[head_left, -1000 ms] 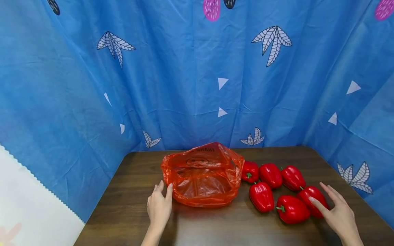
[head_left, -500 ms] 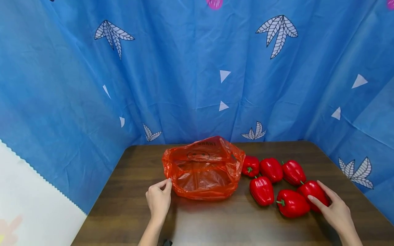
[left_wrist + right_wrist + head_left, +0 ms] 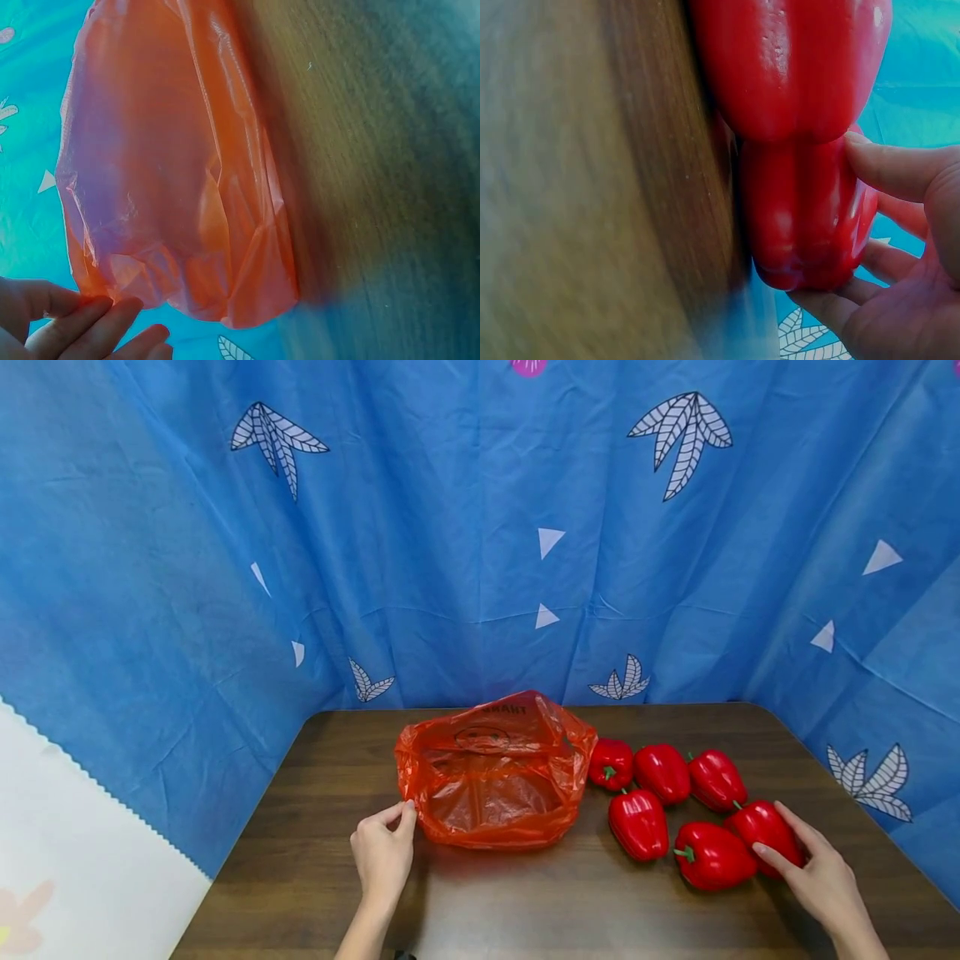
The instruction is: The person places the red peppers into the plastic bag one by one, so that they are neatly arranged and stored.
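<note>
An orange-red plastic bag point(image 3: 487, 837) with dark printing lies on the table, its mouth spread toward me. My left hand point(image 3: 381, 856) pinches the bag's near-left edge between thumb and fingers, and the left wrist view shows the gathered film of the bag point(image 3: 150, 165) at the fingertips. On the right, my right hand point(image 3: 819, 872) grips the rightmost red bell pepper point(image 3: 765, 833). In the right wrist view, thumb and fingers curve round that bell pepper point(image 3: 799, 214). Another bell pepper point(image 3: 712, 857) lies close against its left side.
Several more red bell peppers point(image 3: 639, 827) with green stems lie between the bag and my right hand. One pepper point(image 3: 611, 763) sits right at the bag's right edge. A blue patterned curtain point(image 3: 480, 568) hangs behind the dark wooden table point(image 3: 525, 910).
My left thumb and fingers have come together on the bag's edge. My right hand has moved in slightly and taken hold of the rightmost bell pepper. The head view has tilted a little downward.
</note>
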{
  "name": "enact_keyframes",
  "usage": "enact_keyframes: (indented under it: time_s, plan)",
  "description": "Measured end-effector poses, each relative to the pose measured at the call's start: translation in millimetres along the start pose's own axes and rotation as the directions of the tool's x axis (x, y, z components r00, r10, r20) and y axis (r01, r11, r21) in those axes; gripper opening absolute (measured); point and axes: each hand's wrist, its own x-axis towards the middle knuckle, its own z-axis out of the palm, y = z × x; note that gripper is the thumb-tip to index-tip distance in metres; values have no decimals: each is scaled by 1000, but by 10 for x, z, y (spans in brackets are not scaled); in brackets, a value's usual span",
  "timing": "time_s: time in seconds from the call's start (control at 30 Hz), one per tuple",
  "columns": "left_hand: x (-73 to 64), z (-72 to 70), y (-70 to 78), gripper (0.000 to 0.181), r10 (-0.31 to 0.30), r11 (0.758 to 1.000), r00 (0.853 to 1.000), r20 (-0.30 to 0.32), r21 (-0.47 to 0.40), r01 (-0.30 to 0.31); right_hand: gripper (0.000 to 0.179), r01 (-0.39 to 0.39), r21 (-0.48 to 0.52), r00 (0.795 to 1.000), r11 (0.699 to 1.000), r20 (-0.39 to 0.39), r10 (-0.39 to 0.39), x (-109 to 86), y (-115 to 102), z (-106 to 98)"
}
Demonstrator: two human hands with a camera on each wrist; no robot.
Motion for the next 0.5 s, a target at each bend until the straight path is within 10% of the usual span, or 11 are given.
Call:
enact_keyframes:
  time_s: [0.5]
  plan:
    - [-125, -68, 18, 12, 15, 1000, 1000, -23, 14, -15, 78, 19, -18, 999, 1000, -30, -20, -28, -2, 9]
